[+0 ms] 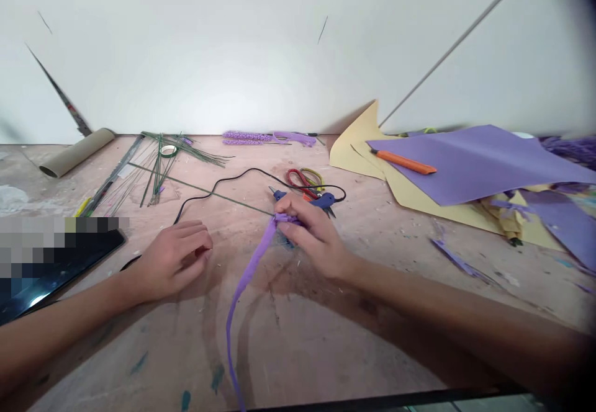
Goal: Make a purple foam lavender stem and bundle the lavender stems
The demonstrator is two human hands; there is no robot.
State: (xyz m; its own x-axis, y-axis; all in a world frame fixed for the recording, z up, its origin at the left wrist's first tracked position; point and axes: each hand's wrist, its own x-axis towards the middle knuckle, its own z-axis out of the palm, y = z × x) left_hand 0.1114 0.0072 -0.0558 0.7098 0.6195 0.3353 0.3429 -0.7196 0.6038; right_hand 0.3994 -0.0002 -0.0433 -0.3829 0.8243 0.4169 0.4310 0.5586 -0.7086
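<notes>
My right hand (pixel 310 229) is closed in a pinch on the top end of a long purple paper strip (pixel 246 275), pressing it against the end of a thin green wire (pixel 205 190) that runs off to the upper left. The strip trails down the table toward me. My left hand (pixel 174 257) rests on the table with its fingers loosely curled and nothing visible in it, a little left of the strip. A blue glue gun (pixel 321 200) lies just behind my right hand, its black cord (pixel 218 185) looping left.
Purple paper sheets (pixel 479 157) and yellow paper sheets (pixel 363 145) lie at the right with an orange cutter (pixel 404 162) on them. Green wires (pixel 158 164), a tape roll (pixel 168 149), a cardboard tube (pixel 77 151), finished purple stems (pixel 246 137), red scissors (pixel 298 179) and a dark tablet (pixel 56 269) surround the work spot.
</notes>
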